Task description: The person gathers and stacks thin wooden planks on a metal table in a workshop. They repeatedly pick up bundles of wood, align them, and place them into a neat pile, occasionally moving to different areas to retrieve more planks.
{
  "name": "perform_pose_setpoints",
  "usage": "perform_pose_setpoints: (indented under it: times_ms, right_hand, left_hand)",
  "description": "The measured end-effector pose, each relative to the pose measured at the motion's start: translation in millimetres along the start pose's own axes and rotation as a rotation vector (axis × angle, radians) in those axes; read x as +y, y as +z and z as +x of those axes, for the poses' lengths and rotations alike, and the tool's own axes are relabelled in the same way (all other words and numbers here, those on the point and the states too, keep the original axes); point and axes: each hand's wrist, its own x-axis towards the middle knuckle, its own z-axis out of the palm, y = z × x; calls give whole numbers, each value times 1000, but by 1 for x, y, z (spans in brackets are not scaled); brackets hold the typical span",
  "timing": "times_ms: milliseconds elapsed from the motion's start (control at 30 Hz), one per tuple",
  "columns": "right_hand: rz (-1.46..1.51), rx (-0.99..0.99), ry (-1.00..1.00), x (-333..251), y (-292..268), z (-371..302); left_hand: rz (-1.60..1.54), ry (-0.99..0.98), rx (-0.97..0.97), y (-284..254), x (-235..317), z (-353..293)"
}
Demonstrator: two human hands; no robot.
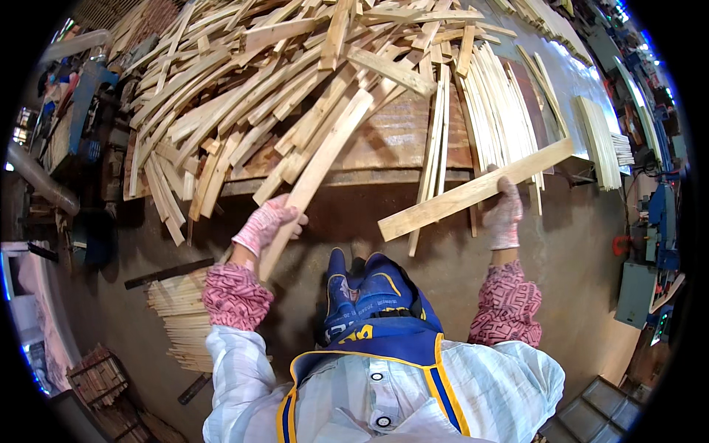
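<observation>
My left hand (270, 224), in a pinkish-white work glove, is closed round the lower part of a long pale wooden strip (322, 165). That strip slants up and to the right, its far end over the heap of loose wood. On the other side, my right hand (504, 208), gloved alike, grips a shorter, wider wooden board (458, 198) near its middle. The board lies aslant in the air, its right end higher, in front of the table edge. Part of the right fingers is hidden behind it. Both grips are apart from each other.
A large jumbled heap of wooden strips (251, 96) covers much of the brown table (399, 133). Sorted pale strips (502, 111) lie at its right, some overhanging the edge. Another stack (181, 321) sits on the floor at left. Machines (77, 118) stand left; a grey box (636, 295) stands right.
</observation>
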Motion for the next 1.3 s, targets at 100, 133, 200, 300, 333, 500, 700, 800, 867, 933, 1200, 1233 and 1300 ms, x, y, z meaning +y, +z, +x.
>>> perform_pose_setpoints:
  times_ms: [100,133,200,300,333,500,700,800,867,933,1200,1233,1300]
  right_hand:
    - [157,-19,98,34,4,-33]
    - [243,98,170,42,13,-45]
    - [38,139,113,58,9,-57]
    - [-230,119,152,68,-13,-60]
    - [-282,64,113,56,7,-81]
    - [-419,-50,30,65,-9,-64]
    - [-329,-71,188,-71,-89,13]
    - [-462,-42,117,-140,-183,98]
    - [-660,39,97,-184,-244,134]
    - [-848,117,91,-214,-292,183]
    - [-983,-43,253,-179,-292,341]
    - [-982,-71,164,-170,-289,354]
    - [-1373,-137,74,-163,-260,371]
  left_hand:
    - [-308,48,-129,66,-40,-12]
    - [-337,43,-120,85,-52,-12]
    - [-364,74,-130,125,-69,-10]
    - [-261,208,-108,189,-70,-9]
    - [-234,238,-89,211,-63,-15]
    - [937,495,284,349,-16,14]
    - [864,568,280,419,8,104]
    - [747,431,393,455,5,172]
    - [752,371,495,475,9,204]
    - [774,426,560,490,21,241]
    - [844,241,667,485,105,301]
    - [863,300,686,478,112,315]
    - [893,400,737,454,123,347]
